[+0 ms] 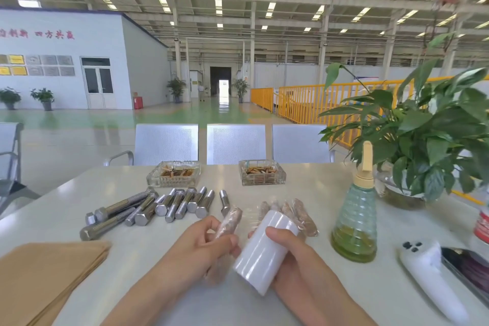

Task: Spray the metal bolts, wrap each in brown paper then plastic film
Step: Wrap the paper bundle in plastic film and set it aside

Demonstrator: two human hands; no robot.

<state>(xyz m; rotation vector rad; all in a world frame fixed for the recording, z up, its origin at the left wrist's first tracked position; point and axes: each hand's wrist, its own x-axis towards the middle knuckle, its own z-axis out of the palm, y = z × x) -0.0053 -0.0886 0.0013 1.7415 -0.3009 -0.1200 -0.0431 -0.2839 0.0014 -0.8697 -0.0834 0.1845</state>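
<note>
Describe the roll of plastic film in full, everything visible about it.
The roll of plastic film is a glossy white cylinder, smooth and unmarked. It is held above the table, tilted with its far end up and away. The right hand grips it, thumb across the top and fingers underneath. A clear sheet of film stretches from its far end to the wrapped bolt, which the left hand holds beside it.

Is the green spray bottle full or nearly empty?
Nearly empty. The spray bottle stands upright with yellowish liquid only at its bottom; the rest looks clear.
</note>
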